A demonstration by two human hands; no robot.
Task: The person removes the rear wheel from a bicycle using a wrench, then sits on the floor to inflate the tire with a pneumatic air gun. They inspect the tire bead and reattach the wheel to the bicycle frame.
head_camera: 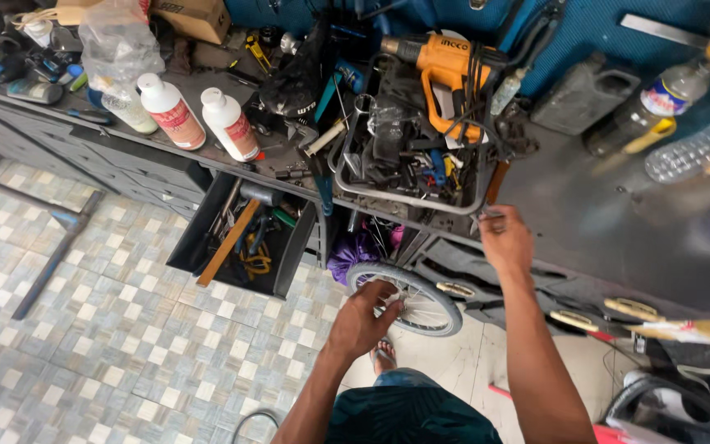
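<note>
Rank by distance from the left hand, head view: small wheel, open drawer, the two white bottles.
From the left hand:
1. Small wheel, touching it, just right.
2. Open drawer, up-left, under the bench.
3. Two white bottles, farthest, on the bench top, upper left.

Two white bottles [199, 117] with red labels stand near the workbench's [618, 222] front edge at the left. A brown cardboard box [195, 16] sits at the back. Toward the right end lie clear plastic bottles [659, 111], one bearing a white and blue label.

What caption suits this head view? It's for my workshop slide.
Left hand grips a small wheel while the right hand reaches a wire tool basket on the bench.
</note>
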